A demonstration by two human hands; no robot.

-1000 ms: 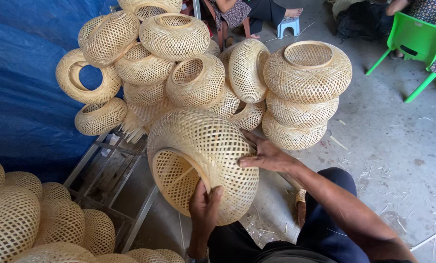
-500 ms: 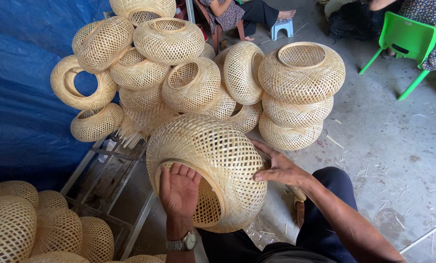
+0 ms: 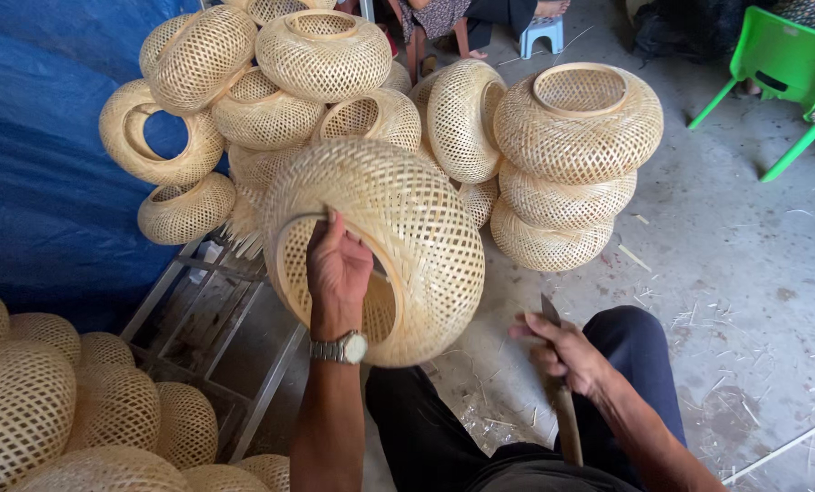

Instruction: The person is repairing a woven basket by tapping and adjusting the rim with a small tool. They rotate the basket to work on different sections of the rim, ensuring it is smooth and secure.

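One woven lampshade [image 3: 398, 246] on left-hand grip [image 3: 337, 269], knife [image 3: 558, 383] in right hand [image 3: 567, 351].

A weaving workshop: stacked woven bamboo shades [image 3: 579, 118] (dozens), shavings on concrete floor [image 3: 744, 273].

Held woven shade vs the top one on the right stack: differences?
The held woven shade is gripped at its rim by the left hand, tilted, opening toward the camera; the top shade on the right stack rests flat on two others, opening upward. The held one looks larger, though it is nearer the camera. Both are round, pale, open-weave bamboo.
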